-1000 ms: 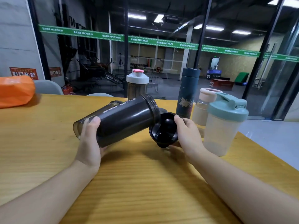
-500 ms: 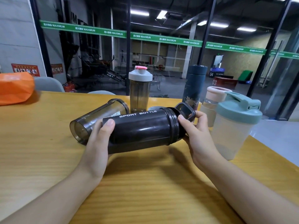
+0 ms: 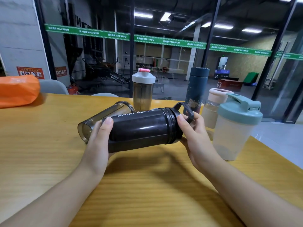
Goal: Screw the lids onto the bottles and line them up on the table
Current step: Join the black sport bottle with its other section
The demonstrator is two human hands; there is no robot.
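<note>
A black sport bottle [image 3: 141, 130] lies sideways above the wooden table [image 3: 49, 153], held between both hands. My left hand [image 3: 98, 141] grips its base end. My right hand [image 3: 195, 133] grips the black lid [image 3: 183, 112] seated on the bottle's mouth, fingers curled around it by its loop handle. Behind it a smoky clear bottle [image 3: 101, 118] with no lid lies on its side. Capped bottles stand upright: a grey one with a white and pink lid [image 3: 142, 90], a dark blue flask [image 3: 196, 90], a pink-lidded one [image 3: 213, 107] and a frosted shaker with a teal lid [image 3: 236, 126].
An orange bag [image 3: 18, 89] sits at the table's far left. Grey chair backs [image 3: 54, 86] rise behind the far edge. The table's right edge runs diagonally past the teal shaker, with a glass wall beyond.
The lid, held apart from the bottle a second ago, now sits on its mouth. The bottle has levelled out to horizontal, uncovering the clear bottle behind it.
</note>
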